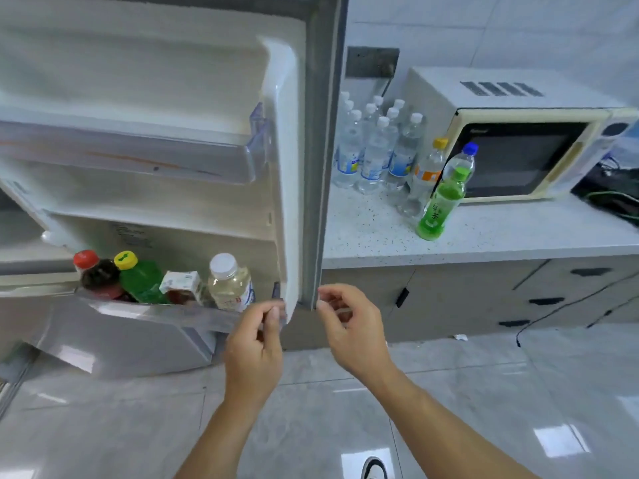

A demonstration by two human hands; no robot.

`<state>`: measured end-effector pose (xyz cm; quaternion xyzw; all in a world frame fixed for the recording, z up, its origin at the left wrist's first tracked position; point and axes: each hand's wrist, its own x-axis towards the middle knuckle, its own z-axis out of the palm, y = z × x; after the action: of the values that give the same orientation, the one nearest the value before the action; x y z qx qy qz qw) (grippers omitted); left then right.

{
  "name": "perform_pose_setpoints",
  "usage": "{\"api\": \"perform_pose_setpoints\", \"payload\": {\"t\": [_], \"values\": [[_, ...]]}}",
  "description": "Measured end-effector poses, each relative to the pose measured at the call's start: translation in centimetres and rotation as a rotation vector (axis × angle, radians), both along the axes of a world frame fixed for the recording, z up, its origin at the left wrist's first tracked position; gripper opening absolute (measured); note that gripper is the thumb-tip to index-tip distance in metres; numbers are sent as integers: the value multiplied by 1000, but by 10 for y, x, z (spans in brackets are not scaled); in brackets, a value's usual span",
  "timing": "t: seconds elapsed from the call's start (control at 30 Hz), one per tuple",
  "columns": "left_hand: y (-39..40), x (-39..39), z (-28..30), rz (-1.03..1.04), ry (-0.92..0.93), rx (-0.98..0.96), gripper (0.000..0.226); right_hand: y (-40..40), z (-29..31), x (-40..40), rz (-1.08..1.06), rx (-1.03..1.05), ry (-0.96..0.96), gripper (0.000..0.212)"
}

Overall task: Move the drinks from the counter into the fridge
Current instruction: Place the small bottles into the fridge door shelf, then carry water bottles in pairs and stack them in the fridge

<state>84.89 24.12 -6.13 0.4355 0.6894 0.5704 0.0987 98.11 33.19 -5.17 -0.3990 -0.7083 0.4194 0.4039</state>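
My fridge door stands open in front of me, its inner side facing me, and both my hands are down at its lower corner. My left hand has its fingers curled in toward the thumb right at the end of the bottom door shelf; whether it actually pinches the shelf edge or just sits against it, I cannot tell. My right hand is on the other side of the door's edge, fingers loosely bent, fingertips at the grey door seal, and it holds nothing.

In that bottom shelf I see four drinks in a row: a dark bottle with a red cap, a green bottle with a yellow cap, a small carton leaning between them and a pale bottle with a white cap, nearest my left hand. The upper door shelf shows no drinks.

On the speckled counter to my right, more drinks wait: a cluster of clear water bottles at the back by the wall, a clear bottle with a yellow cap, a blue-capped bottle behind, and a green tea bottle in front. They stand just beside the microwave.
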Motion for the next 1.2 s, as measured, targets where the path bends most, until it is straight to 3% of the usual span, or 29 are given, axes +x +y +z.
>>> {"api": "perform_pose_setpoints", "payload": {"t": [0.23, 0.47, 0.97, 1.2], "values": [[31, 64, -26, -70, -321, -99, 25, 11, -24, 87, -316, -178, 20, 22], [66, 119, -50, -132, -456, -220, 22, 26, -57, 144, -466, -313, 2, 21], [199, 175, -48, -43, -382, -329, 13, 191, -71, 210, -392, -379, 139, 19], [270, 209, -31, -28, -390, -325, 9, 294, -56, 232, -299, -383, 46, 24]]}}
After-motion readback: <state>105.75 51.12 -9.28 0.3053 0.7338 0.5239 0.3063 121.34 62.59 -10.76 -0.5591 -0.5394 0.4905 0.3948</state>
